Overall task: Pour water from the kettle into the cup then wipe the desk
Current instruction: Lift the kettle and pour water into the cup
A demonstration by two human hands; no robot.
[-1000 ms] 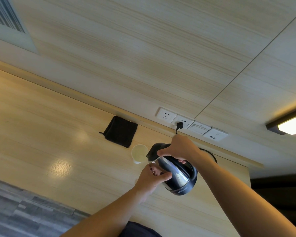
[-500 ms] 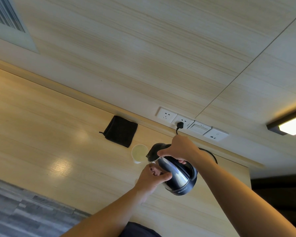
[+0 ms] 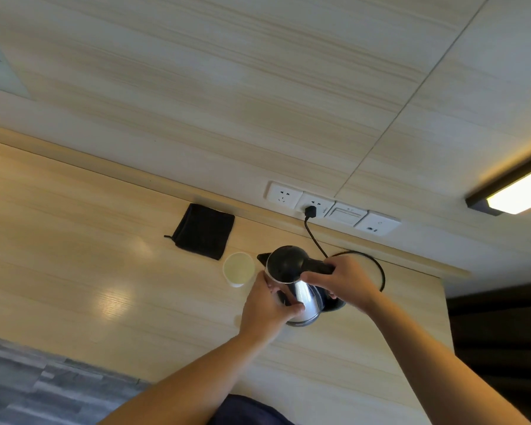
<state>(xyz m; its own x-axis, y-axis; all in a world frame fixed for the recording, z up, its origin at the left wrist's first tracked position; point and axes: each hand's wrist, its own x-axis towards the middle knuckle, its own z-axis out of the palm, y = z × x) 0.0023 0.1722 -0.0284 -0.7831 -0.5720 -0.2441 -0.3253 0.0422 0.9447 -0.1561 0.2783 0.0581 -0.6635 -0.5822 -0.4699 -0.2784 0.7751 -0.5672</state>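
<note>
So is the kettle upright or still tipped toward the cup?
Upright: the kettle shows its black lid from above, spout clear of the cup, left hand on its body, right hand on the handle.

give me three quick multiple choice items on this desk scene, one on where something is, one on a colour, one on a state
1. Where is the cup relative to the kettle?
A. to its left
B. to its right
C. on top of it

2. What colour is the folded cloth?
A. white
B. black
C. red

3. How is the kettle held?
A. by no hand
B. by one hand only
C. by both hands

Answers:
1. A, the cup stands on the desk just left of the spout.
2. B, the cloth by the wall is black.
3. C, the right hand grips the handle and the left hand steadies the body.
</note>
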